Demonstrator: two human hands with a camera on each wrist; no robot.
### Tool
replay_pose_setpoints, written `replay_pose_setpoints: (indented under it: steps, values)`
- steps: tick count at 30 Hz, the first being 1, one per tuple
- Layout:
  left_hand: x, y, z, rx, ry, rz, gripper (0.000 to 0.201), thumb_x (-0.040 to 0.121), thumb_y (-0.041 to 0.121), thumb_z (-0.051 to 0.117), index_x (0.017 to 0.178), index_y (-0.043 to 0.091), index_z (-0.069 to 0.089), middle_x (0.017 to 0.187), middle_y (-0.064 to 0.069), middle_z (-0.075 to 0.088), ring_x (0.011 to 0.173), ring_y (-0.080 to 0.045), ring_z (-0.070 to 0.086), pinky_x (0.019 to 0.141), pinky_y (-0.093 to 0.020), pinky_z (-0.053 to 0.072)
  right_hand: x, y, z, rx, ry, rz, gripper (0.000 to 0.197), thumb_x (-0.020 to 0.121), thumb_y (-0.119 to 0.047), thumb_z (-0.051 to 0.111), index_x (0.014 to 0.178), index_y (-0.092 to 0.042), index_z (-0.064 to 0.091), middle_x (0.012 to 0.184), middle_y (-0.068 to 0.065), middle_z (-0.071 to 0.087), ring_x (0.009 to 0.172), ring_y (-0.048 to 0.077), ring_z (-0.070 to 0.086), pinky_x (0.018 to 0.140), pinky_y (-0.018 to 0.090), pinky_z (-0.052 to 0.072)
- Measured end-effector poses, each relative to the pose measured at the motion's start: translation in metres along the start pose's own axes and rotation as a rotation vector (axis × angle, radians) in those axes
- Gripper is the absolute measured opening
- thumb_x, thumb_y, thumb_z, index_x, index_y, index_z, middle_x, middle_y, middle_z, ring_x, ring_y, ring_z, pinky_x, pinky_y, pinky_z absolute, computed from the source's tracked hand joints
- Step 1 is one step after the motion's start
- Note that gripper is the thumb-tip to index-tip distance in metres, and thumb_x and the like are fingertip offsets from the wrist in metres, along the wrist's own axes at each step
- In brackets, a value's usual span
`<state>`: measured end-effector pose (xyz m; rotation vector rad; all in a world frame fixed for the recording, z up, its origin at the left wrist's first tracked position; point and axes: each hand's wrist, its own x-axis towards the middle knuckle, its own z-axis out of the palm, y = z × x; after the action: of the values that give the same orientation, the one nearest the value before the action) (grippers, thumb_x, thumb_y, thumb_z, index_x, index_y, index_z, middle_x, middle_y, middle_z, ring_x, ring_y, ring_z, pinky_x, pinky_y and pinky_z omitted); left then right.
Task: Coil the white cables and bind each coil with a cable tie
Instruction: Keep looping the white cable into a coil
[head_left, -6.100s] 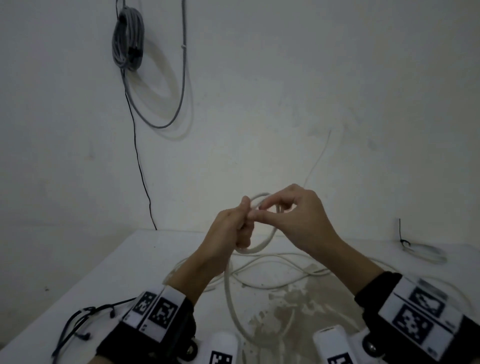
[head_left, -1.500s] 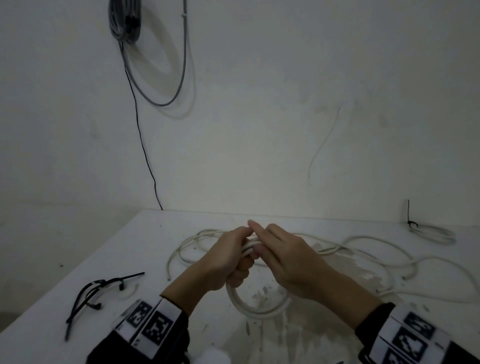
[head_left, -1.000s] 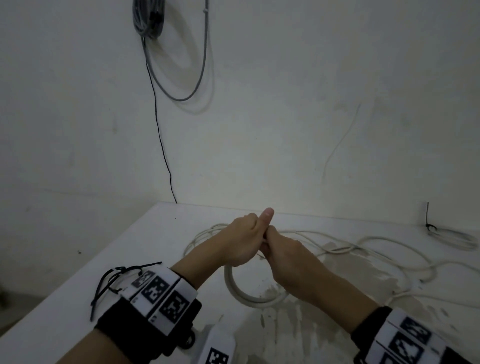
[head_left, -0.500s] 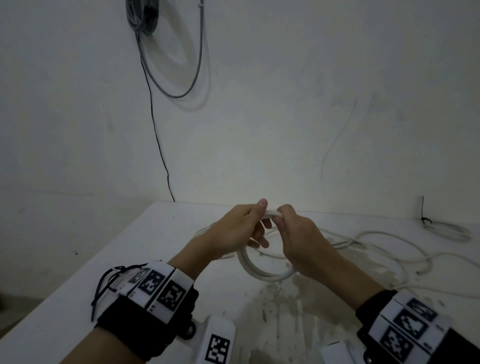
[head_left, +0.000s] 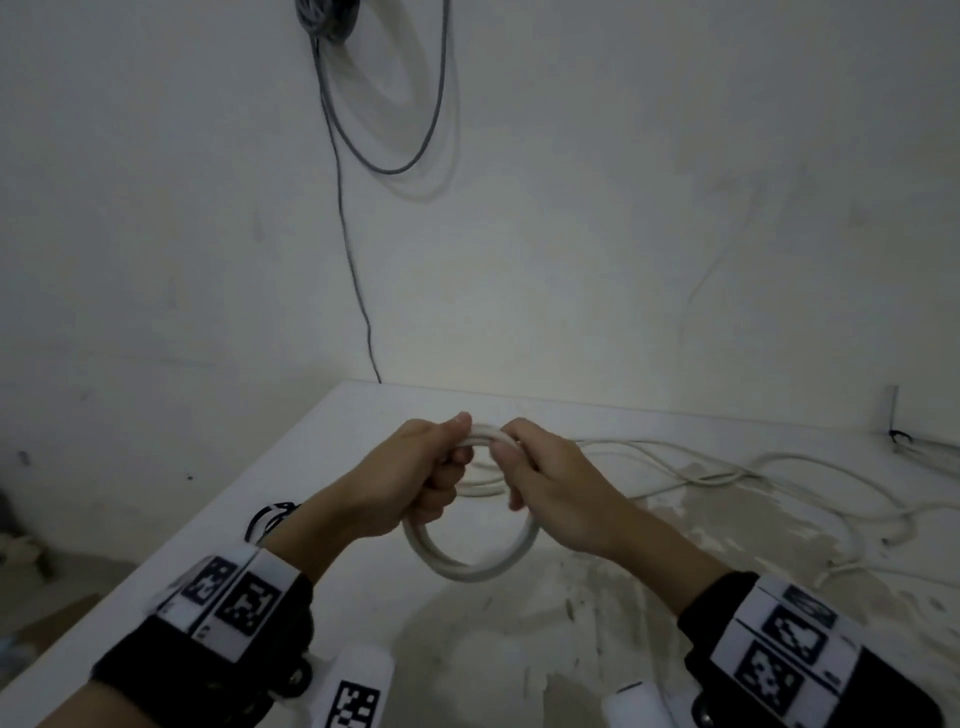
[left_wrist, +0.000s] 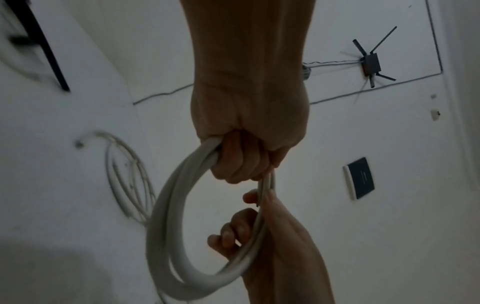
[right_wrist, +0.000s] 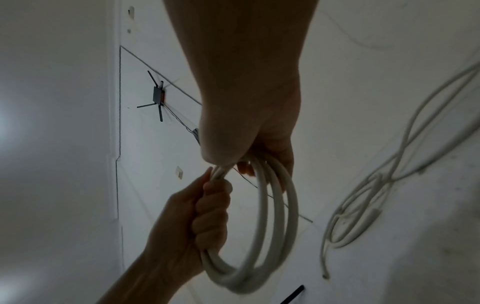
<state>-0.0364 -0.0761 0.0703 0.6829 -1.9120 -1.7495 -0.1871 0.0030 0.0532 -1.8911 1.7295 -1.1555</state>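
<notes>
At the far left of the head view, a bundle of black cable ties (head_left: 270, 517) lies on the white tabletop (head_left: 332, 457), partly hidden behind the left forearm. Above it, a grey cable (head_left: 358, 291) hangs down the wall from a dark bundle at the top edge.

The left hand (head_left: 415, 478) is closed in a fist around the top left of the white cable coil (head_left: 470, 569), thumb laid along the upper strands; the left wrist view shows the fingers (left_wrist: 241, 164) curled fully round the bunched loops. The coil hangs as a small ring of several turns between the two hands, held up above the tabletop, its lower arc dangling free below the knuckles.

The right hand (head_left: 556, 493) grips the top right of the same coil, just beside the left hand, with its fingers wrapped over the strands; from the right wrist view the loops (right_wrist: 275, 226) pass under its curled fingers (right_wrist: 272, 164) and fan apart slightly lower down.

Further right, loose white cable (head_left: 727, 478) trails in slack curves across the tabletop, over a patch of worn, mottled surface (head_left: 597, 613). At the far right edge, a small black cable (head_left: 896, 436) sits against the wall where it meets the tabletop.
</notes>
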Motion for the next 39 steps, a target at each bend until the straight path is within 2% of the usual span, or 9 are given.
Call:
replay_pose_setpoints:
  steps: [3, 6, 10, 14, 19, 22, 28, 35, 39]
  values:
    - [-0.023, -0.016, -0.033, -0.001, -0.002, -0.114, 0.044, 0.099, 0.034, 0.033, 0.059, 0.017, 0.038, 0.049, 0.006, 0.021, 0.039, -0.007, 0.016, 0.037, -0.015, 0.017, 0.017, -0.008, 0.019, 0.163, -0.186, 0.057, 0.041, 0.100, -0.035, 0.034, 0.094, -0.006, 0.062, 0.086, 0.004, 0.063, 0.082, 0.018, 0.061, 0.077, 0.028, 0.050]
    - [-0.047, -0.033, -0.057, 0.011, -0.032, -0.235, 0.046, 0.099, 0.033, 0.033, 0.056, 0.019, 0.039, 0.049, 0.006, 0.021, 0.038, -0.007, 0.015, 0.036, -0.013, 0.017, 0.037, -0.007, 0.044, 0.225, -0.231, 0.135, 0.034, 0.099, -0.030, 0.038, 0.090, -0.012, 0.065, 0.084, 0.001, 0.067, 0.085, 0.013, 0.063, 0.081, 0.034, 0.050]
    - [-0.075, -0.046, -0.079, -0.010, -0.041, -0.357, 0.045, 0.097, 0.035, 0.034, 0.055, 0.019, 0.039, 0.047, 0.007, 0.020, 0.036, -0.005, 0.015, 0.034, -0.013, 0.014, 0.062, 0.003, 0.083, -0.081, -0.407, 0.066, 0.018, 0.093, -0.015, 0.050, 0.100, -0.013, 0.066, 0.090, -0.002, 0.066, 0.086, 0.013, 0.064, 0.072, 0.024, 0.052]
    - [-0.091, -0.057, -0.095, -0.020, -0.062, -0.428, 0.045, 0.096, 0.036, 0.035, 0.056, 0.019, 0.041, 0.046, 0.007, 0.021, 0.035, -0.005, 0.015, 0.033, -0.012, 0.016, 0.087, 0.009, 0.109, -0.454, -0.581, -0.042, 0.028, 0.092, -0.015, 0.054, 0.117, -0.022, 0.061, 0.117, 0.003, 0.058, 0.095, 0.015, 0.054, 0.087, 0.027, 0.045]
    - [-0.098, -0.068, -0.103, -0.012, -0.065, -0.462, 0.044, 0.098, 0.037, 0.035, 0.058, 0.019, 0.041, 0.046, 0.007, 0.022, 0.035, -0.005, 0.015, 0.033, -0.012, 0.015, 0.103, 0.003, 0.137, -0.588, -0.688, -0.147, 0.038, 0.091, -0.013, 0.055, 0.127, -0.023, 0.057, 0.120, 0.006, 0.053, 0.097, 0.014, 0.048, 0.088, 0.028, 0.040]
    - [-0.095, -0.069, -0.103, -0.012, -0.065, -0.453, 0.044, 0.098, 0.037, 0.034, 0.059, 0.018, 0.040, 0.046, 0.008, 0.022, 0.035, -0.005, 0.015, 0.033, -0.012, 0.015, 0.107, 0.002, 0.149, -0.664, -0.690, -0.206, 0.033, 0.090, -0.015, 0.056, 0.123, -0.017, 0.060, 0.115, 0.009, 0.054, 0.103, 0.021, 0.051, 0.088, 0.032, 0.042]
    - [-0.086, -0.069, -0.098, -0.001, -0.073, -0.438, 0.043, 0.098, 0.037, 0.034, 0.060, 0.018, 0.040, 0.045, 0.008, 0.023, 0.035, -0.006, 0.016, 0.034, -0.013, 0.016, 0.105, 0.016, 0.143, -0.669, -0.649, -0.150, 0.010, 0.084, -0.012, 0.058, 0.083, -0.006, 0.067, 0.095, 0.010, 0.063, 0.085, 0.026, 0.060, 0.075, 0.040, 0.053]
    - [-0.067, -0.071, -0.080, -0.008, -0.114, -0.423, 0.041, 0.098, 0.038, 0.033, 0.063, 0.017, 0.040, 0.048, 0.007, 0.021, 0.036, -0.005, 0.015, 0.033, -0.012, 0.016, 0.087, 0.013, 0.086, -0.379, -0.667, -0.014, 0.012, 0.090, -0.020, 0.059, 0.097, -0.014, 0.067, 0.076, -0.013, 0.058, 0.061, 0.003, 0.055, 0.059, 0.018, 0.046]
    - [-0.049, -0.069, -0.063, -0.004, -0.138, -0.395, 0.042, 0.098, 0.037, 0.033, 0.062, 0.017, 0.041, 0.050, 0.005, 0.020, 0.037, -0.006, 0.015, 0.036, -0.014, 0.014, 0.086, 0.007, 0.060, -0.322, -0.592, -0.045, 0.015, 0.091, -0.022, 0.056, 0.095, -0.020, 0.070, 0.088, -0.010, 0.064, 0.076, 0.002, 0.056, 0.070, 0.020, 0.045]
